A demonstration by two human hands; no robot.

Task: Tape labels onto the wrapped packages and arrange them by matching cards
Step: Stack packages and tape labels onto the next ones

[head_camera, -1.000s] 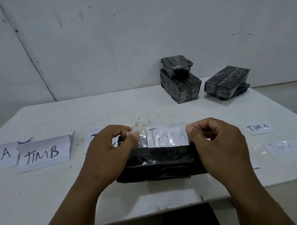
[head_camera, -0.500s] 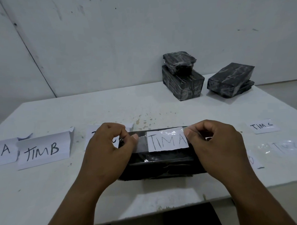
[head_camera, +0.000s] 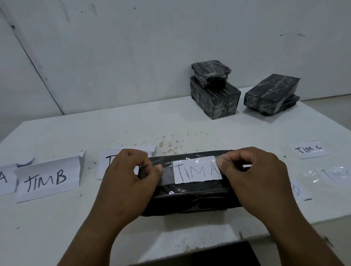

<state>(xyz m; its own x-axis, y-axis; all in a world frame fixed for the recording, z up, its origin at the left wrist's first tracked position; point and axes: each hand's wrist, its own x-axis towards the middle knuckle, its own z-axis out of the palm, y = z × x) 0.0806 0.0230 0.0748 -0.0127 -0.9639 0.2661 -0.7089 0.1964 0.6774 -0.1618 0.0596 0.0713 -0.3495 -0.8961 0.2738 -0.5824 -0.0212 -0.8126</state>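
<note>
A: Where do we stand with the package [head_camera: 190, 196]?

B: It lies flat on the table [head_camera: 54, 226] right in front of us, its long axis running left to right. The label reading TIM A [head_camera: 197, 169] sits on its top face, under a strip of clear tape [head_camera: 168, 173] stretched along that same axis.

A: And our hands?

B: Our left hand [head_camera: 125, 186] pinches the tape's left end between thumb and forefinger, just left of the label. Our right hand [head_camera: 255, 175] pinches the right end, thumb touching the label's right edge. Both are clamped on the tape, one at each end of the package, so neither is nearer than the other.

A: So the next move?

B: We judge it is pressing the ends down and smoothing outward along the long axis. The risk is a skewed label if one end lands first.

A: Then where does it go?

B: Probably leftward: the TIMB card [head_camera: 47, 180] stands left of the package, and a card showing an A [head_camera: 1, 178] is farther left still. The TIM C card [head_camera: 309, 149] lies to its right. The unlabelled packages [head_camera: 215, 99] are stacked well behind it.
</note>
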